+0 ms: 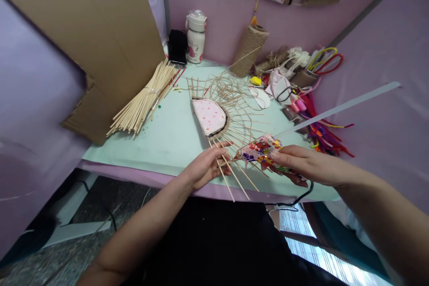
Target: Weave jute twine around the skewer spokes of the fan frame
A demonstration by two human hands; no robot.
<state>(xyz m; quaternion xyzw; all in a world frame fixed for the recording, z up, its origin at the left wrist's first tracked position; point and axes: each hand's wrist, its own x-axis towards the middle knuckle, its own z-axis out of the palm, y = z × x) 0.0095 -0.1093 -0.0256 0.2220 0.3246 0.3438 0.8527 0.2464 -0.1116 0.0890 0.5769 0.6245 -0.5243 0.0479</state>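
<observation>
The right hand [298,163] is gripping a flower-patterned glue gun [259,148], its nozzle pointing toward wooden sticks [239,178] radiating from a dotted, D-shaped panel [209,117]. The left hand [208,167] is curling among the nearest sticks; whether it is pinching them, I cannot tell. The panel is lying mid-worktop [170,140], right of a stick bundle [147,96].

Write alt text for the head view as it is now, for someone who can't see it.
The right hand holds a flowery glue gun near thin sticks fanning from a half-round spotted piece; the left hand is at the nearest sticks. The pale green table also holds a stick bundle, a white bottle and a twine roll.
</observation>
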